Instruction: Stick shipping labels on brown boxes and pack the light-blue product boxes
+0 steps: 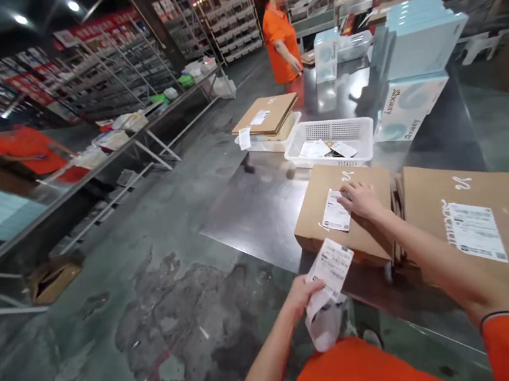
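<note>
Shipping label pinched in our left grip, just off the near edge of the steel surface; our right grip lies spread on a cardboard box, beside its stuck label.

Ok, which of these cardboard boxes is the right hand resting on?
The cardboard mailer just in front of the white basket, label on top, under the right hand. The box to its right and the far one have no hand on them.

Steel packing table; on it kraft mailer box, larger kraft box, white plastic basket, pale-blue cartons.
</note>
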### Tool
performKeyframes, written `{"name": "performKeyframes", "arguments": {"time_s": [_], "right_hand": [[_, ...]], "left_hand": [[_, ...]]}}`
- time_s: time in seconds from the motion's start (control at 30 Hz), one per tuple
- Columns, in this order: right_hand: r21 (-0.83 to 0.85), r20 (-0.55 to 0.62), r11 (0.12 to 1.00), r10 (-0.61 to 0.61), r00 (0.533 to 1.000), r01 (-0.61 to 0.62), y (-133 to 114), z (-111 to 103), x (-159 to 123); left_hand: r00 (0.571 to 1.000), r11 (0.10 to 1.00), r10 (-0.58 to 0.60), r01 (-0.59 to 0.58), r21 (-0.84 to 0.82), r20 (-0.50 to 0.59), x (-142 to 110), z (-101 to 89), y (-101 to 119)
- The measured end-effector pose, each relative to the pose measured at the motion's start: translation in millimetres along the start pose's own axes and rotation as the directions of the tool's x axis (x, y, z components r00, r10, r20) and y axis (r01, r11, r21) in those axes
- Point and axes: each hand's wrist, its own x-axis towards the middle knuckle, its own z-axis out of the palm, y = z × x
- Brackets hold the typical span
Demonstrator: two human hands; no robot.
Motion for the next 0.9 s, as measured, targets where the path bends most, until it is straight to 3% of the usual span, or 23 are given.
{"name": "performKeyframes", "arguments": {"time_s": [0.07,0.13,0.23,0.33,0.4,0.43,0.47,0.5,0.53,0.57,0.63,0.7,0.8,0.9], "right_hand": [[-0.096,-0.017,0.995,0.01,1.0,-0.011,0.3,4.4,2.7],[-0.142,-0.029,0.99,-0.012,1.0,0.008,-8.3,13.0,1.2],[-0.16,0.019,0.982,-0.095,0.995,0.097,-37.6,35.5,-15.5],[-0.138,0.133,0.939,-0.296,0.946,0.314,-64.8,52.5,-52.1],[-0.069,0.193,0.872,-0.465,0.864,0.484,-65.2,48.0,-76.2],[-0.061,0.179,0.872,-0.47,0.865,0.486,-58.5,39.9,-84.7],[-0.086,0.138,0.91,-0.393,0.909,0.406,-48.1,28.5,-89.8],[-0.138,0.076,0.96,-0.234,0.969,0.243,-35.3,15.0,-91.6],[-0.194,0.013,0.981,-0.029,1.0,0.031,-22.0,0.8,-90.9],[-0.237,-0.025,0.957,0.166,0.986,-0.167,-9.7,-12.9,-88.6],[-0.275,0.008,0.886,0.39,0.921,-0.373,8.0,-35.1,-84.4],[-0.192,0.059,0.886,0.44,0.896,-0.423,18.4,-49.6,-86.9],[0.202,-0.016,0.863,0.475,0.88,-0.462,43.9,-70.2,-111.0],[0.456,-0.132,0.747,0.595,0.793,-0.484,103.5,-104.3,-155.6]], "left_hand": [[1.0,1.0,0.014,-0.014,0.003,-0.027,-9.2,-15.1,-3.2],[0.98,0.992,0.127,-0.13,-0.008,-0.153,-9.7,-26.6,5.8],[0.899,0.948,0.312,-0.314,0.044,-0.307,8.4,-33.4,35.8],[0.857,0.883,0.465,-0.431,0.185,-0.222,32.4,-29.3,61.7],[0.849,0.839,0.512,-0.464,0.283,-0.128,39.5,-24.8,68.0],[0.85,0.819,0.519,-0.464,0.336,-0.092,39.0,-22.5,68.2],[0.848,0.794,0.526,-0.461,0.397,-0.069,36.0,-20.2,67.0],[0.846,0.76,0.532,-0.453,0.466,-0.044,30.8,-17.5,64.9],[0.844,0.716,0.536,-0.443,0.539,-0.018,23.9,-14.2,62.4],[0.843,0.666,0.538,-0.432,0.608,0.009,15.9,-10.1,59.7],[0.839,0.577,0.543,-0.411,0.706,0.044,-1.2,0.5,54.7],[0.834,0.552,0.548,-0.411,0.726,0.055,-16.9,13.8,50.9],[0.834,0.629,0.541,-0.489,0.604,0.113,-33.5,38.2,46.6],[0.868,0.767,0.463,-0.495,0.408,0.182,-40.1,67.1,38.8]]}}
